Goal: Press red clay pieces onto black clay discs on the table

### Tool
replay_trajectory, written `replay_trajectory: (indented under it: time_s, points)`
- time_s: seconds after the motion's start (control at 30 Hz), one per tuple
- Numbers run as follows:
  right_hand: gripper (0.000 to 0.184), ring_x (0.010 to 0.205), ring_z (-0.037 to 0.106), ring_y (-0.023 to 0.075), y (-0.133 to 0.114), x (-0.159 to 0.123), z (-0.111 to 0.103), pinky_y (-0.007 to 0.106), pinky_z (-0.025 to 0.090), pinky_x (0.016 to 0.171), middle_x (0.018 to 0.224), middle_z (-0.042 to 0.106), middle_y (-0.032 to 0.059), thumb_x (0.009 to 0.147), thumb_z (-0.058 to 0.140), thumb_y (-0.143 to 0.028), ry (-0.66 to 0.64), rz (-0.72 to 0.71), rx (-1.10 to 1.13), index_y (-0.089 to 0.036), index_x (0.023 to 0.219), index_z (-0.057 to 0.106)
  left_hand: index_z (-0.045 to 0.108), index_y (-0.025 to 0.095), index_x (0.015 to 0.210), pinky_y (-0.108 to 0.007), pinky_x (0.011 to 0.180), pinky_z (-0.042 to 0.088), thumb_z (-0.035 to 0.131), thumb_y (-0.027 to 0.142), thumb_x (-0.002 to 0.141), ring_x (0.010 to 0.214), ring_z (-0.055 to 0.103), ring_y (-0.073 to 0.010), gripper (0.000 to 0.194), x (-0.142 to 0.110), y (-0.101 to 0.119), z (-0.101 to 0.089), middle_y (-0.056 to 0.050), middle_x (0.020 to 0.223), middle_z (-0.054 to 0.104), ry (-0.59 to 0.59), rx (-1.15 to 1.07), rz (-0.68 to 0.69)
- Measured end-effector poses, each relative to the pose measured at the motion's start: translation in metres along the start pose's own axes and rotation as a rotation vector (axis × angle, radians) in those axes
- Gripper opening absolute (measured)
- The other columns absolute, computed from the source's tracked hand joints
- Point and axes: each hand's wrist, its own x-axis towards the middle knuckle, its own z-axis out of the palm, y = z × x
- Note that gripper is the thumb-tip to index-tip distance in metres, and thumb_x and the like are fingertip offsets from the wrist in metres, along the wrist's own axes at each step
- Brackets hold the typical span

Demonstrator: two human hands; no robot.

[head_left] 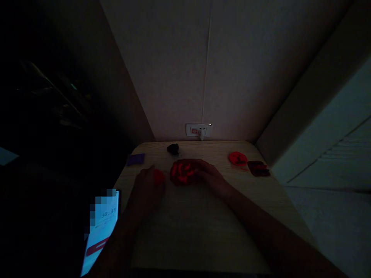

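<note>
The light is very dim. My left hand [147,189] is closed round a small bright red rounded piece [159,177], part of which shows past the fingers. My right hand [213,177] grips the right side of a dark red round thing [182,172] with glowing red curved patches. It lies on the wooden tabletop, just right of the red piece, with a small gap between. A thin strand seems to show near the gap. What exactly either thing is, I cannot tell; the fingers hide parts of both.
Right of my hands lie a flat red disc [238,158] with dark marks and a dark red striped piece [259,168]. A small black object [173,149] and a purple packet [136,159] sit behind. A lit phone [101,227] is at left. A wall socket [198,130] holds a plug.
</note>
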Motion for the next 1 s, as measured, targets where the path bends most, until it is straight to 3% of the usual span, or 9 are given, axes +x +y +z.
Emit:
replay_trajectory:
  time_s: [0.13, 0.23, 0.37, 0.5, 0.67, 0.87, 1.0]
  points:
    - [0.038, 0.07, 0.062, 0.0142, 0.004, -0.002, 0.018, 0.027, 0.05, 0.063, 0.088, 0.069, 0.0008, 0.088, 0.067, -0.032, -0.109, -0.017, -0.152, -0.022, 0.124, 0.061, 0.052, 0.006, 0.143, -0.04, 0.11, 0.045, 0.054, 0.028, 0.088, 0.128, 0.058, -0.0296, 0.06, -0.001, 0.0, -0.006, -0.022, 0.141, 0.057, 0.058, -0.085, -0.031]
    - [0.033, 0.061, 0.059, 0.0115, 0.002, -0.001, 0.017, 0.024, 0.046, 0.055, 0.079, 0.066, -0.002, 0.087, 0.068, -0.032, -0.102, 0.0, -0.162, -0.021, 0.117, 0.06, 0.058, 0.011, 0.137, -0.041, 0.107, 0.047, 0.061, 0.032, 0.085, 0.125, 0.061, -0.0304, 0.056, -0.002, 0.003, -0.011, -0.019, 0.139, 0.061, 0.09, -0.176, -0.128]
    - [0.031, 0.055, 0.057, 0.0104, -0.004, -0.001, 0.0, 0.022, 0.044, 0.05, 0.074, 0.067, -0.0028, 0.084, 0.069, -0.03, -0.029, -0.003, -0.144, -0.02, 0.112, 0.063, 0.063, 0.012, 0.127, -0.039, 0.085, 0.056, 0.07, 0.045, 0.081, 0.1, 0.072, -0.0294, 0.057, -0.006, 0.02, -0.016, -0.017, 0.115, 0.074, 0.012, -0.602, -0.321]
    - [0.035, 0.05, 0.055, 0.0103, -0.005, 0.0, -0.009, 0.022, 0.041, 0.047, 0.07, 0.066, -0.0039, 0.082, 0.069, -0.03, 0.008, 0.007, -0.172, -0.02, 0.115, 0.066, 0.066, 0.013, 0.114, -0.032, 0.071, 0.057, 0.075, 0.038, 0.076, 0.084, 0.073, -0.0239, 0.047, -0.011, 0.038, -0.012, -0.013, 0.103, 0.077, 0.035, -0.942, -0.376]
    - [0.039, 0.053, 0.053, 0.0102, -0.002, 0.005, -0.003, 0.022, 0.038, 0.048, 0.069, 0.067, -0.0029, 0.082, 0.07, -0.031, 0.006, -0.008, -0.199, -0.02, 0.119, 0.069, 0.066, 0.014, 0.111, -0.031, 0.066, 0.056, 0.074, 0.037, 0.076, 0.074, 0.071, -0.0208, 0.042, -0.01, 0.037, -0.003, -0.007, 0.088, 0.077, 0.055, -1.007, -0.38]
    - [0.041, 0.052, 0.051, 0.0102, -0.009, 0.009, -0.001, 0.023, 0.036, 0.048, 0.068, 0.063, -0.0043, 0.081, 0.07, -0.035, -0.002, 0.043, -0.135, -0.02, 0.119, 0.069, 0.067, 0.012, 0.113, -0.031, 0.071, 0.056, 0.074, 0.042, 0.075, 0.079, 0.071, -0.0205, 0.048, -0.011, 0.036, -0.002, -0.008, 0.094, 0.076, 0.081, -1.012, -0.375]
    - [0.041, 0.056, 0.055, 0.0114, -0.005, 0.009, 0.0, 0.025, 0.041, 0.054, 0.069, 0.065, -0.0033, 0.085, 0.067, -0.035, -0.032, -0.028, -0.248, -0.018, 0.123, 0.067, 0.067, 0.012, 0.115, -0.03, 0.072, 0.056, 0.075, 0.039, 0.075, 0.08, 0.07, -0.0196, 0.049, -0.011, 0.037, -0.003, -0.01, 0.101, 0.075, 0.148, -1.059, -0.42]
